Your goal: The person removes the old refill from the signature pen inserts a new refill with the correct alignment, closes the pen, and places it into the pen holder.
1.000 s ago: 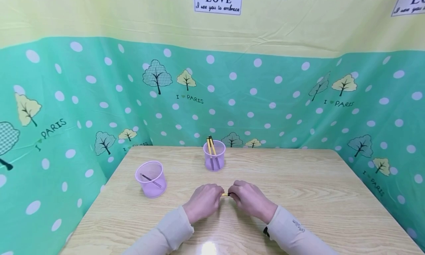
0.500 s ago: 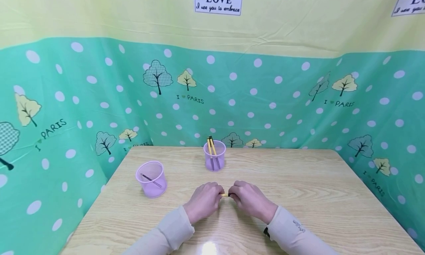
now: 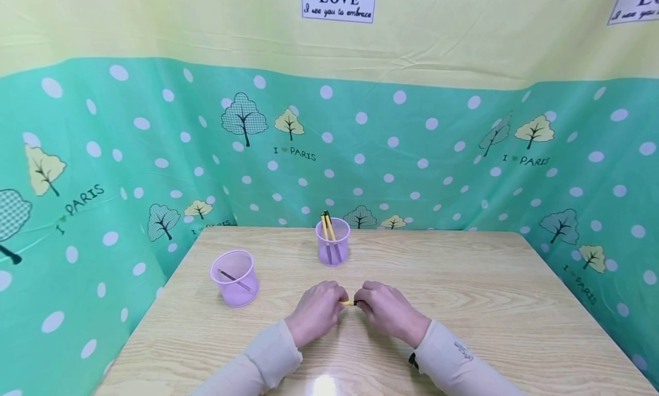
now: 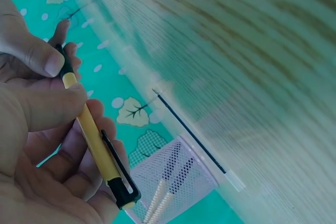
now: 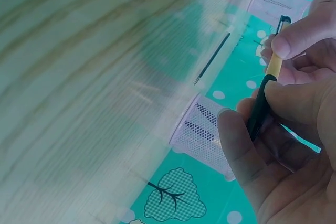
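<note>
Between both hands is a yellow click pen [image 3: 348, 303] with a black clip and black front grip. My left hand [image 3: 315, 310] pinches the yellow barrel [image 4: 93, 135] between thumb and fingers. The black front section [image 5: 260, 103] is pinched by my right hand [image 3: 388, 311]. In the head view the hands cover most of the pen. A thin dark pen refill [image 4: 190, 131] with a metal tip lies on the tabletop beyond the hands in both wrist views; the hands seem to hide it from the head view.
A lilac mesh cup [image 3: 333, 257] with two yellow-and-black pens [image 3: 330, 229] stands at the back of the wooden table [image 3: 453, 270]. To the left, another lilac cup [image 3: 238, 296] holds a thin dark stick [image 3: 233, 278]. A patterned curtain [image 3: 412, 150] surrounds the table.
Both hands stay in nearly the same place with the pen between them. The left hand's fingers have shifted very slightly; the cups have not moved.
</note>
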`<move>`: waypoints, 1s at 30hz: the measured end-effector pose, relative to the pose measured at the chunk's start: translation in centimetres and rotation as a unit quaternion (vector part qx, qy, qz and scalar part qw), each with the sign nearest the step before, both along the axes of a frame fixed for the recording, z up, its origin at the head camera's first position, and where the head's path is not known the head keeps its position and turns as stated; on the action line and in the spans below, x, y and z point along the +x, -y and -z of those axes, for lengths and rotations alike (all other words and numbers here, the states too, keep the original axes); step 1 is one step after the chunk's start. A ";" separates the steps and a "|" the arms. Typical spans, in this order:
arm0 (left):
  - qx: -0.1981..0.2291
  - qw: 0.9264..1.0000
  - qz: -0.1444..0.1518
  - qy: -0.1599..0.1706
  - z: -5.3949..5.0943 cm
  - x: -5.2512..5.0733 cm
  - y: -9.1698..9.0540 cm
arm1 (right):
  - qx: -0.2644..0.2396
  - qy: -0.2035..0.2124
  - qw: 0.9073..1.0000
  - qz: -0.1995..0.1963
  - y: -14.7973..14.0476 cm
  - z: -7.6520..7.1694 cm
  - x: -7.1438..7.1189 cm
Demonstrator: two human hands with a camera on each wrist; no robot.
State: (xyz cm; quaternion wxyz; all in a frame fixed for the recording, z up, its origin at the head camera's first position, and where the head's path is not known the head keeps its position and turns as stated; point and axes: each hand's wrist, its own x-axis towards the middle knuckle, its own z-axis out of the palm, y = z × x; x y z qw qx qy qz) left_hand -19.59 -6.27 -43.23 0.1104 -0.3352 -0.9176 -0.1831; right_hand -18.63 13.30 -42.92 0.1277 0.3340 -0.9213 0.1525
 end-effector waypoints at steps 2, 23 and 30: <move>-0.001 1.000 -0.002 0.003 0.0 0.0 0.0 | -0.001 0.003 1.000 0.000 0.0 0.0 0.0; 0.034 0.999 0.003 -0.004 0.2 0.3 0.4 | -0.014 0.024 0.999 -0.016 0.3 -0.1 0.0; 0.041 0.999 0.003 -0.001 0.3 0.3 0.4 | -0.012 0.032 0.999 -0.018 0.3 -0.1 0.0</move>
